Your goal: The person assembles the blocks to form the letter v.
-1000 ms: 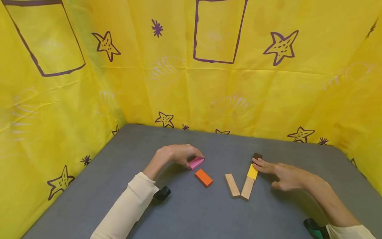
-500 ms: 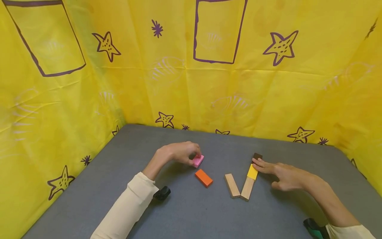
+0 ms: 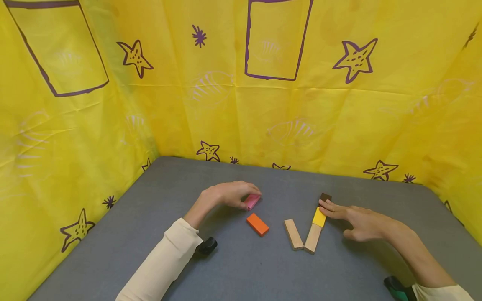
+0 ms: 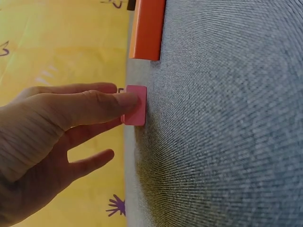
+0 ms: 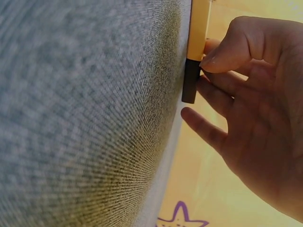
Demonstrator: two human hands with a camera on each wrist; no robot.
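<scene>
Pink block (image 3: 253, 202) pinched in the left hand (image 3: 230, 194), right hand (image 3: 363, 223) on a row of blocks

Grey cloth-like covering spreads over the table (image 3: 263, 276), with yellow fabric (image 3: 241, 113) hung around it, printed with starfish. On the person's left, the thumb and fingers grip the pink block between them; in the left wrist view the little finger stands free below it. Whether the block touches the table I cannot tell. Just nearer the person lies an orange block (image 3: 257, 225), set at a slant and apart from the pink one.

Well over to the right, two plain wood blocks, one on the left (image 3: 293, 234) and one on the right (image 3: 312, 239), meet at their near ends in a V. From the right one, a yellow block (image 3: 319, 217) and then a dark brown block (image 3: 325, 198) run on in line, away from the person. The right hand's fingers are extended, their tips resting where brown and yellow meet, and its thumb stands apart from the row in the head view. Cream sleeves (image 3: 162, 263) cover both forearms in part.
</scene>
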